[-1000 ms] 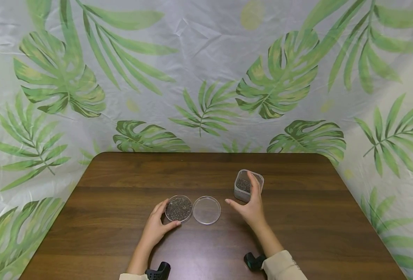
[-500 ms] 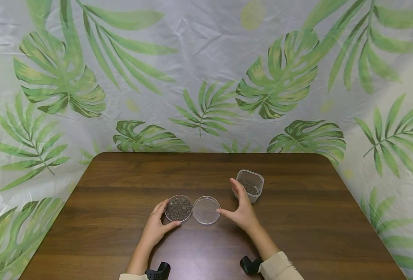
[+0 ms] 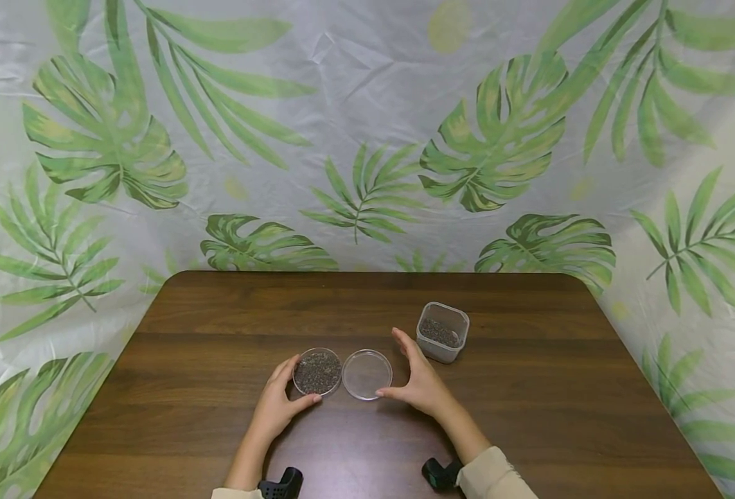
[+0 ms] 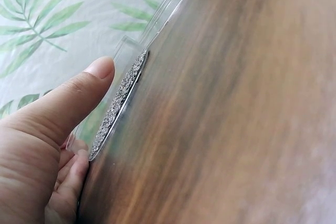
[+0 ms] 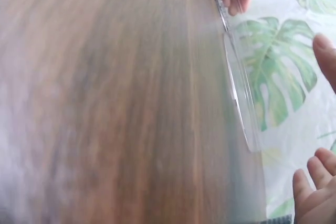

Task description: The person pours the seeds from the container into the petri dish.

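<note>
A round clear petri dish (image 3: 318,372) filled with dark grey grains stands on the table. My left hand (image 3: 275,404) holds it by the rim, with the thumb on the near side and the fingers at the left. In the left wrist view, the thumb (image 4: 100,69) lies beside the dish wall. Right of the dish lies a clear round lid (image 3: 367,375) with nothing on it. My right hand (image 3: 427,387) hovers at the lid's right side, thumb and fingers spread apart. In the right wrist view, those fingers (image 5: 317,174) stand away from the lid's edge (image 5: 241,98).
A square translucent tub (image 3: 443,333) with some of the same dark grains stands behind my right hand. The brown wooden table (image 3: 186,416) ends at the back against a leaf-patterned cloth (image 3: 367,104). Both wrists carry black cameras.
My right hand has moved left and nearer to me, from the tub to the lid's right side. The tub now shows fully. My left hand and the petri dish stay still.
</note>
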The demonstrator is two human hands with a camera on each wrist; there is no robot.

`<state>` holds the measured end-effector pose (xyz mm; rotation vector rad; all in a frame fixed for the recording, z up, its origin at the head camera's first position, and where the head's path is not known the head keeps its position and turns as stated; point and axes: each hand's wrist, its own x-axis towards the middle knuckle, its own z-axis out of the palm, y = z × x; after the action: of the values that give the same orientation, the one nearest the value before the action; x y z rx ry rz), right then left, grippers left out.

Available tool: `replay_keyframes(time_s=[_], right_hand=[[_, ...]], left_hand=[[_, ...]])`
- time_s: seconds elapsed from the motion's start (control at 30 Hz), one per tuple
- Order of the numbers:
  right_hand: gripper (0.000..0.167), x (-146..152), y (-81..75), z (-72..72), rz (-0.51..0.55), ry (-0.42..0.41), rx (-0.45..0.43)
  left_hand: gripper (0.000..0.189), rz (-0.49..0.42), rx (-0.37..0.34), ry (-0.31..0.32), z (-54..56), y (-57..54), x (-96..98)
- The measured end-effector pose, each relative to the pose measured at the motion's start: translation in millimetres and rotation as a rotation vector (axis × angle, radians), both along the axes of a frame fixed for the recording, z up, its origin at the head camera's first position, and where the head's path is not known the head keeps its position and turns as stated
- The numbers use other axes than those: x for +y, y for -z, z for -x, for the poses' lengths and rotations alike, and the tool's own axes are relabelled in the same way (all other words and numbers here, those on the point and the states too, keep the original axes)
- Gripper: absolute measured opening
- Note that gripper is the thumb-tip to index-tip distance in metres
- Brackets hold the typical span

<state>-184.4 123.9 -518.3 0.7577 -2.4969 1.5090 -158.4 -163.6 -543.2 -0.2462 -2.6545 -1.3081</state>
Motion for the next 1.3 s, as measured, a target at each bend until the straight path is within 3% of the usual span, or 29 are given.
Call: replay_keyframes(time_s=[0.13,0.6,1.3], right_hand=[[0.109,-2,2.9,0.6,-0.046,-0.008,-0.008],[0.112,-5,15.1,0.6,-0.105,0.011,-0.195],[0.108,-12,14.8,-0.4,-0.25,-0.011,-0.159]], left_hand=[[0.089,0.002,0.005,-0.005,-0.3,0.4,0.4],[0.089,0.008,0.007,-0.005,0.0,0.4,1.3],[0.088,-0.002,-0.003,0.002,-0.3,-0.4,0.4]])
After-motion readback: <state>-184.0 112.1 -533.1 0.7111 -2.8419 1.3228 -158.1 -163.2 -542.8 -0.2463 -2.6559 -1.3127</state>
